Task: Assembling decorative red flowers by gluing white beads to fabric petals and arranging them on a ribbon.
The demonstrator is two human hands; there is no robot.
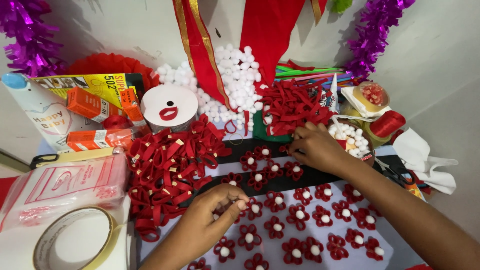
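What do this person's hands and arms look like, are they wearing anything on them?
Both the left hand and the right hand are bare: no gloves, and no rings, watch or bracelet show. The forearms are uncovered as far as the picture's edge, so no sleeve is in view. Nails look short and unpainted.

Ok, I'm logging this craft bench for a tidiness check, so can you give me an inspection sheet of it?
Surface: table, pale covering with dark stripes.
Job's things: red ribbon flowers with white centres in rows; pile of red ribbon loops.
Clutter: white pom-poms, tape roll, orange boxes, plastic bag.
Grippers: left hand pinches at a flower; right hand reaches by the ribbon scraps.
Cables: nothing seen.
Surroundings: purple tinsel on a pale wall.
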